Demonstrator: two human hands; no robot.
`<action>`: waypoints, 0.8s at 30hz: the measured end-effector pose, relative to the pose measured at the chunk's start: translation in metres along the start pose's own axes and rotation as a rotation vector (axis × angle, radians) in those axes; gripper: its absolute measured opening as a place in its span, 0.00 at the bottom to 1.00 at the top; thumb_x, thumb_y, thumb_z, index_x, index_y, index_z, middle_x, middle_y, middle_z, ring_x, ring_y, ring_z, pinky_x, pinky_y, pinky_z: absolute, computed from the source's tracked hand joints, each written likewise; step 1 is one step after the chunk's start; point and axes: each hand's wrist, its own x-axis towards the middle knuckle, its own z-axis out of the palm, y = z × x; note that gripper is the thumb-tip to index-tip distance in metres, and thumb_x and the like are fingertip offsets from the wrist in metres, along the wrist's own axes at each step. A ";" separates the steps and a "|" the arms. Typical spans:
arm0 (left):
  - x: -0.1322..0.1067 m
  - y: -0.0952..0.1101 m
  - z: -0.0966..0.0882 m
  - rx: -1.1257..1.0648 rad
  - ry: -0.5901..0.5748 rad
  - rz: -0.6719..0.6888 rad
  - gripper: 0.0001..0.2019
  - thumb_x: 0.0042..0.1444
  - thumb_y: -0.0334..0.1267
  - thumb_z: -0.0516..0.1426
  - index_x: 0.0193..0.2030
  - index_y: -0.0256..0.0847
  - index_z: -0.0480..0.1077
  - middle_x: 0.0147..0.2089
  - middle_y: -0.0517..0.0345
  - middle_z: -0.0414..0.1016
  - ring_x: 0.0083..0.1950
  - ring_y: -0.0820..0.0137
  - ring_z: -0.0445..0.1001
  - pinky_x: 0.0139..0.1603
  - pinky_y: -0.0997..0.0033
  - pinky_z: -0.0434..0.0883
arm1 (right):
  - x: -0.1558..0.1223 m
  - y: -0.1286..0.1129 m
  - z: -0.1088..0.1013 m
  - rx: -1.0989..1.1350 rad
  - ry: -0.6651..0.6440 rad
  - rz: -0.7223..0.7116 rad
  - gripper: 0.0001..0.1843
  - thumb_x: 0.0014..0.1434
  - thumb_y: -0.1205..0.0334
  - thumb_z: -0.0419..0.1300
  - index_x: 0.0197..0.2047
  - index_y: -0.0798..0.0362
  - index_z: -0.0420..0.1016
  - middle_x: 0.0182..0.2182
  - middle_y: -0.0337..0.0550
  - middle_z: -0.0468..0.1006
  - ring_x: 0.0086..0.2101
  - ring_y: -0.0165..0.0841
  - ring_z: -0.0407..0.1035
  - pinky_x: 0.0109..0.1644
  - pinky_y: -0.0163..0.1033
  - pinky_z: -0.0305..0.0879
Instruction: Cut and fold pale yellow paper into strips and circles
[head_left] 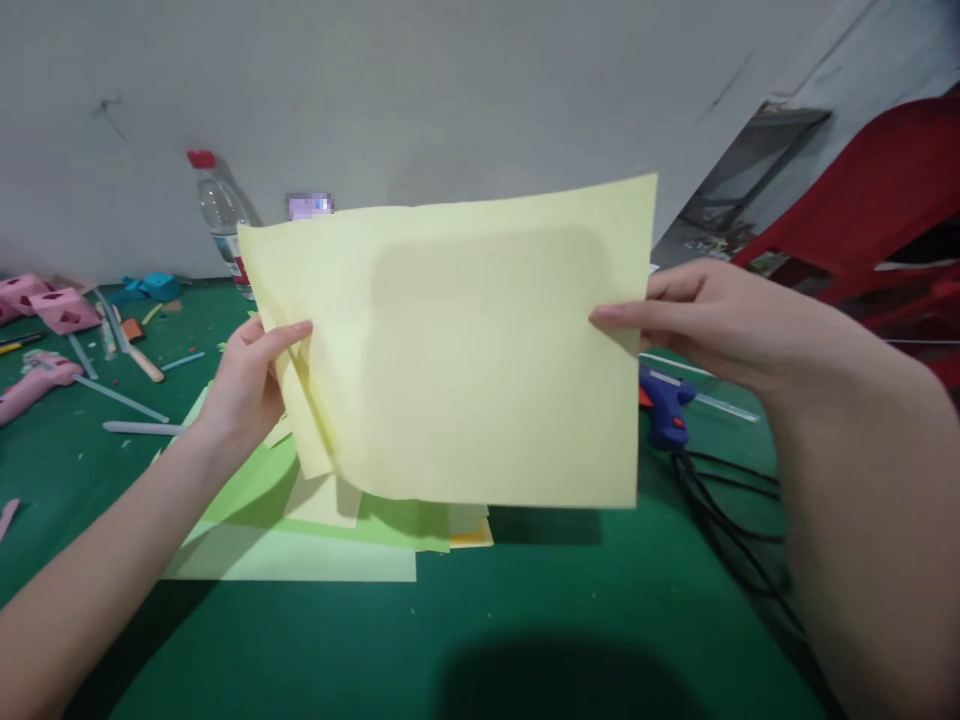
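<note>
A pale yellow sheet of paper (480, 360) is held up above the table between both hands. My left hand (251, 375) pinches its left side, thumb on the near face, and the paper is creased there. At the right edge, my right hand (705, 315) grips the sheet with the thumb in front and the fingers behind. Below the sheet lies a stack with a green sheet of paper (247, 490) and a pale green sheet (300, 565). The held paper hides part of this stack.
A blue glue gun (666, 405) with black cables (720, 520) lies at right. Pink pieces (66, 310), a pink tool (37, 385) and a craft knife (139, 355) are at left. A plastic bottle (221, 220) stands by the wall. Right of the table is a red chair (862, 200).
</note>
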 end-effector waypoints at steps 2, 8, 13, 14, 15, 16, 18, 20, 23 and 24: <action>-0.001 0.007 -0.004 0.023 -0.060 -0.027 0.10 0.45 0.29 0.60 0.37 0.39 0.73 0.36 0.60 0.78 0.31 0.72 0.74 0.33 0.77 0.73 | 0.002 0.004 -0.005 -0.084 -0.126 -0.002 0.09 0.46 0.55 0.63 0.21 0.50 0.73 0.24 0.41 0.76 0.33 0.35 0.71 0.38 0.41 0.65; -0.001 0.016 -0.015 0.135 -0.329 -0.184 0.19 0.43 0.29 0.61 0.45 0.40 0.71 0.34 0.56 0.78 0.26 0.69 0.76 0.26 0.71 0.75 | 0.006 0.004 -0.001 0.087 -0.218 -0.119 0.17 0.49 0.54 0.61 0.44 0.45 0.71 0.34 0.39 0.78 0.38 0.36 0.71 0.41 0.42 0.66; -0.004 0.017 -0.018 0.192 -0.465 -0.220 0.22 0.44 0.29 0.61 0.49 0.43 0.68 0.36 0.56 0.78 0.27 0.69 0.76 0.28 0.71 0.74 | 0.003 -0.005 0.036 0.007 -0.486 -0.095 0.22 0.49 0.55 0.61 0.48 0.49 0.68 0.45 0.43 0.74 0.46 0.37 0.67 0.50 0.43 0.64; -0.004 0.018 -0.018 0.202 -0.483 -0.227 0.22 0.45 0.29 0.61 0.50 0.44 0.68 0.36 0.57 0.78 0.27 0.69 0.76 0.28 0.70 0.74 | 0.003 -0.007 0.047 -0.017 -0.451 -0.123 0.24 0.48 0.55 0.61 0.49 0.50 0.67 0.49 0.44 0.71 0.48 0.38 0.65 0.50 0.43 0.63; -0.005 0.018 -0.019 0.211 -0.495 -0.231 0.23 0.46 0.29 0.60 0.50 0.45 0.67 0.36 0.57 0.78 0.28 0.69 0.76 0.28 0.70 0.74 | 0.003 -0.007 0.057 -0.042 -0.353 -0.164 0.26 0.48 0.54 0.61 0.51 0.49 0.65 0.52 0.44 0.67 0.50 0.38 0.63 0.51 0.43 0.63; -0.005 0.018 -0.019 0.225 -0.501 -0.231 0.23 0.46 0.30 0.60 0.51 0.46 0.66 0.36 0.58 0.78 0.28 0.68 0.76 0.28 0.70 0.74 | 0.003 -0.007 0.067 -0.074 -0.239 -0.204 0.30 0.46 0.54 0.62 0.53 0.49 0.62 0.55 0.44 0.63 0.52 0.38 0.60 0.53 0.44 0.60; -0.006 0.019 -0.021 0.268 -0.498 -0.226 0.24 0.46 0.31 0.60 0.53 0.46 0.65 0.37 0.58 0.77 0.29 0.67 0.76 0.29 0.69 0.74 | 0.005 -0.004 0.082 -0.099 -0.135 -0.255 0.35 0.44 0.55 0.63 0.56 0.49 0.59 0.58 0.44 0.58 0.55 0.40 0.55 0.56 0.46 0.56; -0.007 0.020 -0.023 0.346 -0.469 -0.217 0.26 0.47 0.33 0.59 0.55 0.44 0.63 0.38 0.57 0.77 0.30 0.66 0.76 0.30 0.67 0.73 | 0.008 0.000 0.088 -0.023 -0.235 -0.268 0.28 0.45 0.57 0.62 0.52 0.49 0.64 0.55 0.45 0.64 0.54 0.39 0.58 0.55 0.46 0.57; -0.008 0.021 -0.022 0.611 -0.370 -0.109 0.24 0.50 0.39 0.57 0.56 0.43 0.61 0.43 0.53 0.74 0.36 0.61 0.75 0.33 0.62 0.72 | 0.012 0.006 0.084 0.145 -0.486 -0.181 0.10 0.48 0.60 0.60 0.35 0.53 0.73 0.36 0.41 0.76 0.39 0.34 0.70 0.42 0.39 0.66; -0.009 0.021 -0.020 0.748 -0.302 0.011 0.23 0.51 0.40 0.56 0.55 0.43 0.60 0.47 0.52 0.72 0.41 0.59 0.73 0.38 0.60 0.71 | 0.013 0.007 0.081 0.175 -0.514 -0.141 0.06 0.47 0.61 0.61 0.30 0.53 0.72 0.30 0.38 0.76 0.34 0.32 0.71 0.37 0.37 0.66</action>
